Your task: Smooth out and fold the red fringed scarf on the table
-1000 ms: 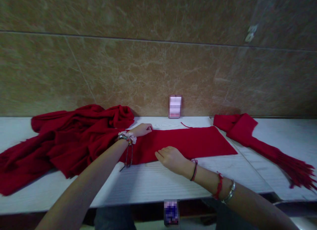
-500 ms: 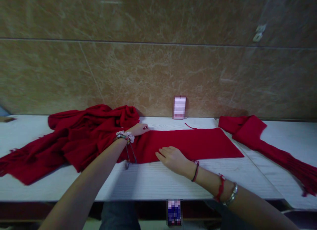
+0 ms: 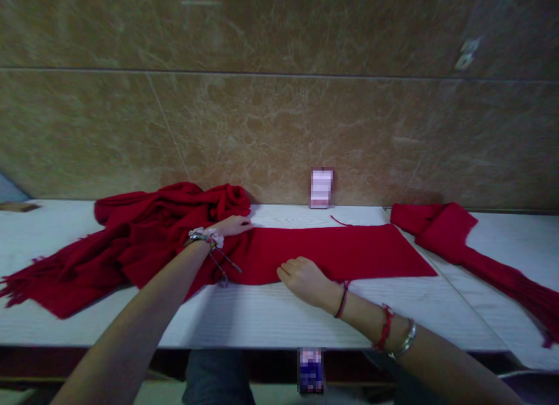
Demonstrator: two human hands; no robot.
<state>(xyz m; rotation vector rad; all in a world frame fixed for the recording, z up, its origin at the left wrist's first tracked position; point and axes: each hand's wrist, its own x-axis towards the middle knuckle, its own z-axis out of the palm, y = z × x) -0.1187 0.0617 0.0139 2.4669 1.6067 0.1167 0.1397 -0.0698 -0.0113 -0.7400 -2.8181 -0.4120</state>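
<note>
A red scarf is spread in a smooth flat strip across the white table. On its left my left hand lies over the far edge, fingers stretched out, beside the bunched red fabric. Nearer me, my right hand rests on the strip's front edge with its fingers curled in; whatever may be under the fingertips is hidden. Fringe shows at the left end of the bunched fabric. Whether that heap is one piece with the flat strip I cannot tell for certain.
Another folded red length with fringe lies at the right, across a seam in the table. A blurred-out upright card or phone leans against the brown marble wall. A short red strand lies behind the strip.
My left hand has slid to the left along the far edge of the scarf. My right hand's fingers have curled in more while staying in nearly the same place.
</note>
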